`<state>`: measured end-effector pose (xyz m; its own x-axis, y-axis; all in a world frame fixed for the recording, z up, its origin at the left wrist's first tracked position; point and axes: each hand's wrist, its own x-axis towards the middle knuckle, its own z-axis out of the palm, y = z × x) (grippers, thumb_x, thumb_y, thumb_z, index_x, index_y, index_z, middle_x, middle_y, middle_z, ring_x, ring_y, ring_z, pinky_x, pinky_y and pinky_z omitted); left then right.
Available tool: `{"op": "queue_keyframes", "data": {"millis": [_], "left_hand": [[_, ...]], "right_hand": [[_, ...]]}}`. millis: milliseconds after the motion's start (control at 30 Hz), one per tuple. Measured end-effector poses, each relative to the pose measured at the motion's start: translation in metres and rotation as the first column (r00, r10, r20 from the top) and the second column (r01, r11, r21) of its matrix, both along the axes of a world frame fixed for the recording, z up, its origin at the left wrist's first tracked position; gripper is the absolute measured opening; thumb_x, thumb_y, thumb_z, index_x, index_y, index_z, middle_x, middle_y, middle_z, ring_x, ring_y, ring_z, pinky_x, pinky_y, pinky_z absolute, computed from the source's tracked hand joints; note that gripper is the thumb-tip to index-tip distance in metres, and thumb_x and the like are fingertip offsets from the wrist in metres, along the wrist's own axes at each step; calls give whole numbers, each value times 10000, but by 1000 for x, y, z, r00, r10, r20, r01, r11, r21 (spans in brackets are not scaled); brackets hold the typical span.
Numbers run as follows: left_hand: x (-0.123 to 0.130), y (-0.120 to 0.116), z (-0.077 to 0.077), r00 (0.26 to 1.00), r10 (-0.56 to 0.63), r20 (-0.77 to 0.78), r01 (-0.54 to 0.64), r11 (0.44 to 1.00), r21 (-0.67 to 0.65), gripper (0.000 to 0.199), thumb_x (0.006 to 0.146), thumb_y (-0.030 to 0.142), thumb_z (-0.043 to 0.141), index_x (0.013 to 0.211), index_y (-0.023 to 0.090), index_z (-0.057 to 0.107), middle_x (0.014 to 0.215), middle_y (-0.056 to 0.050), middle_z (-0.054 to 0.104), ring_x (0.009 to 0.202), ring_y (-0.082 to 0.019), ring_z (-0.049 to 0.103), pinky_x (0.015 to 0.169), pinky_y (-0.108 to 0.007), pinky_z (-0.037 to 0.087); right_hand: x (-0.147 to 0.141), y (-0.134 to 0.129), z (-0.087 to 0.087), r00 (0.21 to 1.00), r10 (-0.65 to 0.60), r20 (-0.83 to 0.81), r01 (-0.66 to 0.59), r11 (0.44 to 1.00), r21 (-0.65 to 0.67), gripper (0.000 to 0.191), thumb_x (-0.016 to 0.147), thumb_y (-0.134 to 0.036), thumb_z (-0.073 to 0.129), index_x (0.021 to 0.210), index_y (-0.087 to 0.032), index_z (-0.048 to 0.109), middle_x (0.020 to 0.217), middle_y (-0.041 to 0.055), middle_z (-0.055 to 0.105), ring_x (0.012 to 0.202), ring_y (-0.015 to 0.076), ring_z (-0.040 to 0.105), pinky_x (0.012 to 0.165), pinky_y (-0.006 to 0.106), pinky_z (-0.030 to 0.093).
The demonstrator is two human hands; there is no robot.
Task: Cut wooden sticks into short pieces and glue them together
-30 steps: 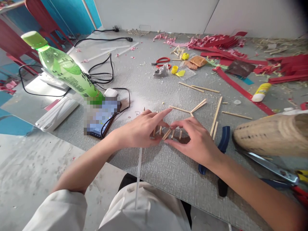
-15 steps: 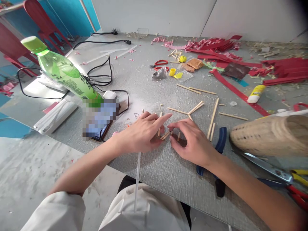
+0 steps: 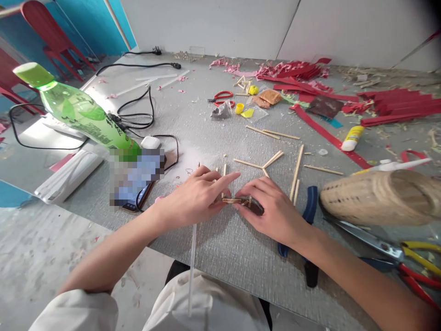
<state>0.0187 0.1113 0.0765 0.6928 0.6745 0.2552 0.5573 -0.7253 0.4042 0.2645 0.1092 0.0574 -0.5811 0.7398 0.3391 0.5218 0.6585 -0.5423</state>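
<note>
Short wooden sticks (image 3: 231, 200) lie level between my two hands, just above or on the grey table. My left hand (image 3: 193, 195) pinches their left end, its index finger stretched out over them. At the right end, the thumb and fingertips of my right hand (image 3: 270, 207) close on the sticks. Other short pieces stand or lie partly behind my fingers, so how they join is hidden. Just beyond my hands rests a Y-shaped group of sticks (image 3: 248, 163). A longer stick (image 3: 296, 172) lies right of it. Blue-handled pliers (image 3: 310, 204) sit partly under my right forearm.
On the left are a green bottle (image 3: 86, 112), a phone (image 3: 138, 179) and black cables (image 3: 151, 108). A wooden cylinder (image 3: 372, 197) and large scissors (image 3: 372, 241) lie right. Red-handled snips (image 3: 222, 96), red paper strips (image 3: 399, 105) and a glue bottle (image 3: 353, 139) lie farther back.
The sticks between my hands have turned from slanted to nearly level. Both hands have closed in on them, and the whole view has shifted slightly.
</note>
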Motion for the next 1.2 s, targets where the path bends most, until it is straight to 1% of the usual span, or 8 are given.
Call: {"op": "queue_keyframes", "data": {"millis": [133,367,467,633,767,967,1200], "left_hand": [[1,-1,-3,1000,30,9,-30,999,27,657,1010,219,683,1585,165,370,1080,-61,805,1029,-235,691,958,-400,431],[4,-2,-2,998,41,43,-44,997,68,593,1023,191,658,1558,167,403,1009,-57,814,993,-228,720,935,-408,470],[4,-2,-2,997,50,62,-53,998,37,568,1020,189,668,1533,168,425,975,-37,821,965,-221,727,921,-401,470],[5,-2,-2,993,84,80,-83,996,-10,519,1006,172,680,1482,176,472,947,-17,832,983,-219,739,903,-388,459],[5,-2,-2,991,103,83,-99,994,-45,514,987,167,710,1453,169,493,951,-19,837,990,-229,738,906,-388,455],[5,-2,-1,990,116,82,-108,990,-93,448,997,174,691,1414,186,529,961,-33,842,1025,-243,748,913,-398,454],[6,-3,1,984,134,114,-117,982,-146,429,978,144,703,1375,184,545,930,-20,841,1008,-231,760,926,-390,461]], "right_hand": [[1,0,-1,1000,-4,-30,4,1000,-26,57,952,-214,749,975,-229,700,956,47,717,973,249,627,897,448,539],[1,-1,0,998,-10,-63,7,999,-48,89,935,-169,757,984,-233,719,957,43,726,974,243,626,885,432,548],[1,0,-1,997,-9,-78,6,999,-38,79,942,-167,750,968,-235,720,938,42,728,950,240,626,868,428,548],[0,0,-2,995,-12,-95,8,999,-39,60,945,-178,752,942,-232,725,918,42,733,937,239,628,851,419,550],[0,-1,0,995,-15,-95,11,999,-44,64,949,-175,743,921,-228,721,903,43,742,929,244,632,850,432,553],[0,0,1,995,-15,-94,10,999,-49,81,954,-178,732,902,-240,729,890,43,743,916,246,635,842,446,562],[0,1,1,994,-3,-105,-2,999,-43,99,957,-171,730,890,-243,742,885,37,737,894,231,637,818,414,564]]}}
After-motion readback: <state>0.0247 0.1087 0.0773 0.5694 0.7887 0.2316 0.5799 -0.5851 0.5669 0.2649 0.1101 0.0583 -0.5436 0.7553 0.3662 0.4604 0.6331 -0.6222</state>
